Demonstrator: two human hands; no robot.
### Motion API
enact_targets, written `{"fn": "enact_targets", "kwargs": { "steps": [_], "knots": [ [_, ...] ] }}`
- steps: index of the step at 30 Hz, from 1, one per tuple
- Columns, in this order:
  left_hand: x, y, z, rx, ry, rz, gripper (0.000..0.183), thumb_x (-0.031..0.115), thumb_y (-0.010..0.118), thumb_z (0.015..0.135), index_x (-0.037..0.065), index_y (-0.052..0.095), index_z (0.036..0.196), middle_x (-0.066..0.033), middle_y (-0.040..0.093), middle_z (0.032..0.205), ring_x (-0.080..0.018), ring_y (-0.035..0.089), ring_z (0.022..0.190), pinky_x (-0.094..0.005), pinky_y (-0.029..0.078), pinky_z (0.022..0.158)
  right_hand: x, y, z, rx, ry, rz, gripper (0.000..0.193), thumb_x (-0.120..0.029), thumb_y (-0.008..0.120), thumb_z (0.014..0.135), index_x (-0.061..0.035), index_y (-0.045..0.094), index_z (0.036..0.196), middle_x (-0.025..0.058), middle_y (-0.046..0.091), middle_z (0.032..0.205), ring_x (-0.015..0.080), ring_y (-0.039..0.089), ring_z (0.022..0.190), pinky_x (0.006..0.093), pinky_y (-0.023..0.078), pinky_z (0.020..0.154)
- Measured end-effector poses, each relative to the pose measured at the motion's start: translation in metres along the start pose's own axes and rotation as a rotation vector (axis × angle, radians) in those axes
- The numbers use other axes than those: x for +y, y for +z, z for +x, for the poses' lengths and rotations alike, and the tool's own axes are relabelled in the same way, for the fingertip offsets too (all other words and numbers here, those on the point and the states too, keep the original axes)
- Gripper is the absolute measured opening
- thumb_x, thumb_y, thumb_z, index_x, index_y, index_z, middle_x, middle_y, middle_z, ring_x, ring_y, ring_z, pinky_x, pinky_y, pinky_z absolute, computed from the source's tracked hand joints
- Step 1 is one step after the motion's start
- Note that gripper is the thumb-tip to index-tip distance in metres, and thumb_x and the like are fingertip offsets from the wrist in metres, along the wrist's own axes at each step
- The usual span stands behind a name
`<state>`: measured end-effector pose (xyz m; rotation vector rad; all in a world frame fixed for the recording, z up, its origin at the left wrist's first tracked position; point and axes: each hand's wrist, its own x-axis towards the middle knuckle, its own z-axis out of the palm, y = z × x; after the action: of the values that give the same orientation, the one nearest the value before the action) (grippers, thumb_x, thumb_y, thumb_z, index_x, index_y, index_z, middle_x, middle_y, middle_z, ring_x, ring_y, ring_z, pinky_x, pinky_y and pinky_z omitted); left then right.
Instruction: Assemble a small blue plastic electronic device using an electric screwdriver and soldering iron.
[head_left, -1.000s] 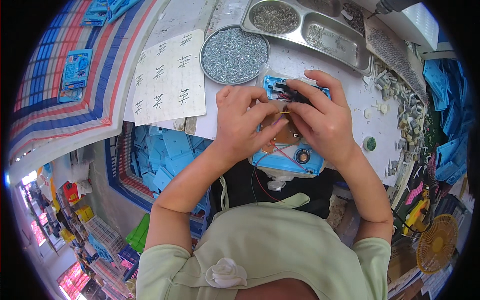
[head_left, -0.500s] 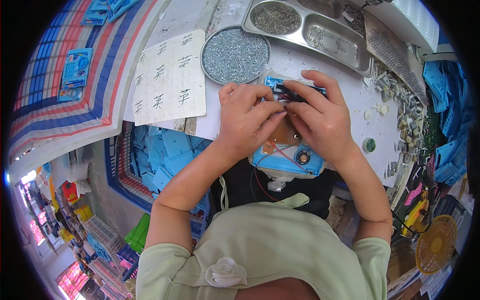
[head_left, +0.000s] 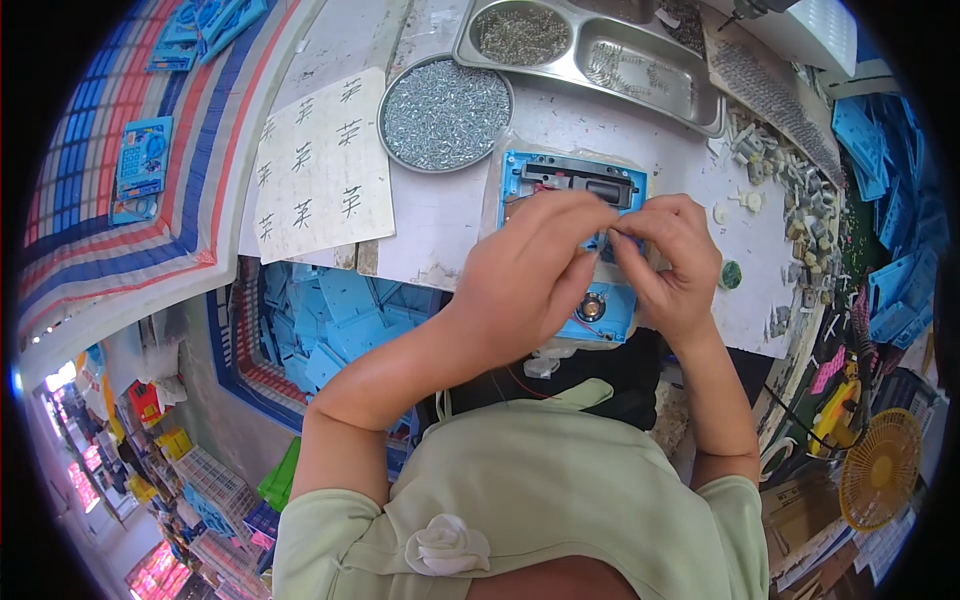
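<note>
In front of me on the table lies an open blue plastic casing (head_left: 630, 290). A black part (head_left: 603, 190) is set into its far end, and a small round speaker (head_left: 591, 306) sits at its near end. My left hand (head_left: 530, 275) reaches over the casing's middle, fingers closed and bent toward the right. My right hand (head_left: 675, 260) comes over the casing's right edge with thumb and forefinger pinched together. The fingertips of both hands meet above the casing; what they hold is too small and covered to make out. A thin red wire (head_left: 530, 385) hangs off the near side.
A round dish (head_left: 445, 112) of small metal screws stands beyond the casing, beside a steel compartment tray (head_left: 640, 75). A handwritten paper sheet (head_left: 325, 170) lies left. Small motors (head_left: 800, 220) crowd the right edge, near a green round piece (head_left: 731, 274). Blue panels (head_left: 345, 300) fill a bin.
Both hands have shifted over the casing, baring the black part at its far end. The brown circuit board seen before is now covered. My left hand has turned over more to the right.
</note>
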<state>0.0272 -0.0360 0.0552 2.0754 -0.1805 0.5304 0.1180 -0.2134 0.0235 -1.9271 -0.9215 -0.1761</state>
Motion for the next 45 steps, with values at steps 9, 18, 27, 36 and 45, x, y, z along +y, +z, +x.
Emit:
{"fn": "enact_targets", "kwargs": {
  "steps": [9, 18, 27, 36, 45],
  "knots": [
    [-0.020, 0.012, 0.018, -0.170, -0.042, 0.056, 0.016, 0.001, 0.071, 0.083, 0.003, 0.067, 0.099, -0.0124, 0.070, 0.092, -0.0328, 0.068, 0.084, -0.0398, 0.055, 0.073, 0.003, -0.008, 0.003, 0.011, -0.109, -0.031, 0.018, -0.006, 0.082, 0.071, -0.0085, 0.073, 0.086, 0.0026, 0.069, 0.080, 0.0239, 0.063, 0.079, 0.0381, 0.046, 0.078],
    [-0.022, 0.017, 0.018, -0.190, -0.054, 0.007, 0.015, -0.001, 0.072, 0.083, 0.003, 0.068, 0.097, -0.0122, 0.069, 0.093, -0.0299, 0.068, 0.084, -0.0368, 0.055, 0.071, 0.009, -0.016, 0.003, 0.025, -0.149, -0.054, 0.018, -0.010, 0.084, 0.070, -0.0093, 0.071, 0.082, 0.0025, 0.068, 0.079, 0.0248, 0.062, 0.078, 0.0401, 0.046, 0.079],
    [-0.019, 0.018, 0.020, -0.165, -0.012, 0.115, 0.013, -0.003, 0.072, 0.083, 0.002, 0.070, 0.095, -0.0125, 0.067, 0.091, -0.0274, 0.066, 0.078, -0.0339, 0.052, 0.068, 0.014, -0.149, -0.101, 0.754, 0.558, 0.030, 0.015, 0.002, 0.073, 0.088, -0.0036, 0.063, 0.098, 0.0011, 0.065, 0.089, 0.0104, 0.061, 0.081, 0.0234, 0.049, 0.075],
    [-0.022, 0.020, 0.025, -0.130, 0.069, 0.241, 0.015, 0.012, 0.082, 0.072, 0.012, 0.072, 0.084, -0.0024, 0.062, 0.096, -0.0238, 0.056, 0.092, -0.0412, 0.036, 0.085, 0.063, -0.271, -0.165, 1.221, 0.691, 0.009, 0.035, -0.022, 0.052, 0.107, 0.0001, 0.061, 0.132, -0.0037, 0.044, 0.069, 0.0075, 0.042, 0.062, 0.0256, 0.036, 0.057],
    [-0.023, 0.026, 0.021, -0.118, 0.016, 0.334, 0.015, 0.011, 0.083, 0.069, 0.010, 0.074, 0.081, -0.0060, 0.058, 0.103, -0.0263, 0.048, 0.100, -0.0395, 0.036, 0.088, -0.007, -0.295, -0.252, 1.139, 0.369, 0.216, 0.019, -0.021, 0.056, 0.102, -0.0035, 0.062, 0.100, 0.0059, 0.062, 0.093, 0.0106, 0.047, 0.070, 0.0269, 0.041, 0.066]
  ]
}}
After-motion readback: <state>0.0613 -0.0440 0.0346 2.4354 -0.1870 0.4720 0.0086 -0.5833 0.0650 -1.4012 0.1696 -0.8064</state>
